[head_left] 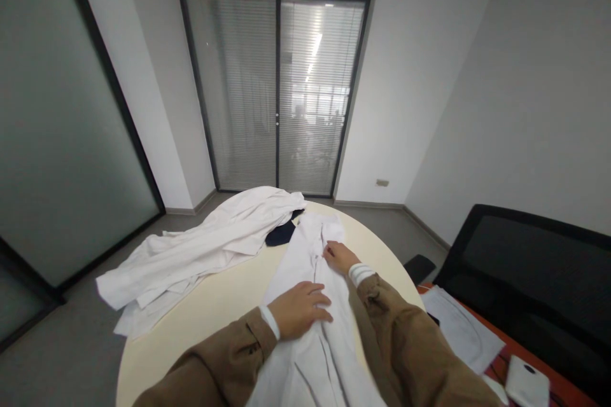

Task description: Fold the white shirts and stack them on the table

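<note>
A long white garment [291,267] lies lengthwise over the round cream table [210,318], running from its far side down toward me. Flat on the middle of the fabric, beside a lengthwise opening or fold, rests my left hand [300,310] with its fingers spread. Farther up, my right hand [341,257] has curled fingers pinching the garment along that same line. Another white garment [205,245] is spread loosely at the left, with part of it hanging over the table's edge. Between the two garments a dark navy piece [279,234] shows, partly covered.
At the right, a black mesh chair [529,273] stands by an orange-red surface [570,388]. A folded greyish-white cloth [461,324] and a white phone-like device [527,381] lie there. Beyond the table are glass doors with blinds [277,89].
</note>
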The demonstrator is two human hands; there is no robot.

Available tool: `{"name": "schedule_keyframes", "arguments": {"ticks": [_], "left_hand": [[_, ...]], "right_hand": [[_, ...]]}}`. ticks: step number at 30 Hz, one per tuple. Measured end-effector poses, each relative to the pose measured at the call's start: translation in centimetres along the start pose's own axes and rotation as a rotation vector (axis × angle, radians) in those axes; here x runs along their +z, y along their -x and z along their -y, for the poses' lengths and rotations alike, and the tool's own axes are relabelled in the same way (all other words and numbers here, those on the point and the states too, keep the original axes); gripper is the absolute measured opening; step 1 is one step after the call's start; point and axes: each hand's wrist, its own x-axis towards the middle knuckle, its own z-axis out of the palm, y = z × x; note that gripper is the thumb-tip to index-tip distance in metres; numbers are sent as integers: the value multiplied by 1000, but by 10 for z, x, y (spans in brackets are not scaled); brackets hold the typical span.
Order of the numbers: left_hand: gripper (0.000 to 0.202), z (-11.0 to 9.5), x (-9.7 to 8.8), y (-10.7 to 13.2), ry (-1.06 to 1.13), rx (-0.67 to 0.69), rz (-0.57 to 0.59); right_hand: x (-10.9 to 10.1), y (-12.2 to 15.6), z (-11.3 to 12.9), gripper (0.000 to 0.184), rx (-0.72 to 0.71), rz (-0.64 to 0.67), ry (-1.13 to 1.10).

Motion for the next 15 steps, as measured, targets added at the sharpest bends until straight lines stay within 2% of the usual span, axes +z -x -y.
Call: {"name": "schedule_keyframes", "arguments": {"ticks": [2, 5, 7, 9, 12, 15], "left_hand": [[33, -16, -4, -4, 69, 57, 44], [26, -32, -7, -10, 150, 60, 130], [22, -33, -6, -12, 163, 36, 174], [20, -29, -5, -11, 149, 4, 185], [22, -22, -4, -4, 102, -56, 158], [21, -27, -5, 3, 89, -53, 146]], "right_hand": [[-5, 5, -6, 32, -12, 23, -37], [-8, 15, -19, 51, -43, 87, -74], [-5, 21, -26, 63, -81, 139, -71], [-1, 24, -31, 65, -78, 163, -46], [5, 24, -35, 61, 34, 123, 1], [6, 21, -36, 69, 160, 23, 39]]}}
